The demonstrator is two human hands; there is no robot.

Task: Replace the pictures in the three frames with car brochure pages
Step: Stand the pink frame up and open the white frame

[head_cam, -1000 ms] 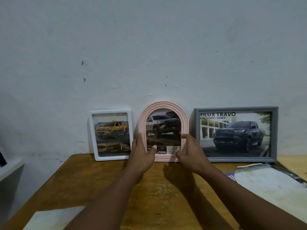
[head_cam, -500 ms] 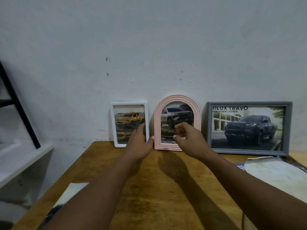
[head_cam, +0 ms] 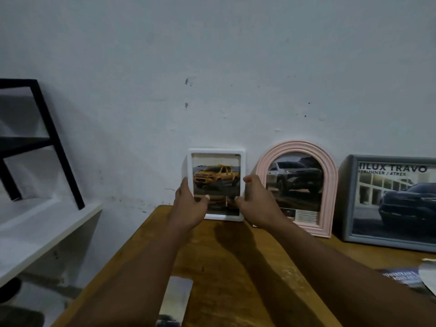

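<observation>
- We lose the right end of the grey frame (head_cam: 387,241) past the picture's edge.
- Our left hand (head_cam: 188,208) and right hand (head_cam: 257,204) cover the lower part of the white frame (head_cam: 215,152).
- Small print under the pink arched frame (head_cam: 330,185) truck is unreadable.
- The near paper strip (head_cam: 177,300) is cut off below.

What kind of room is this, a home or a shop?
Probably a plain room in a home or small workshop; it is hard to be sure. A worn wooden table stands against a scuffed white wall, with a white shelf and a black metal frame beside it.
</observation>
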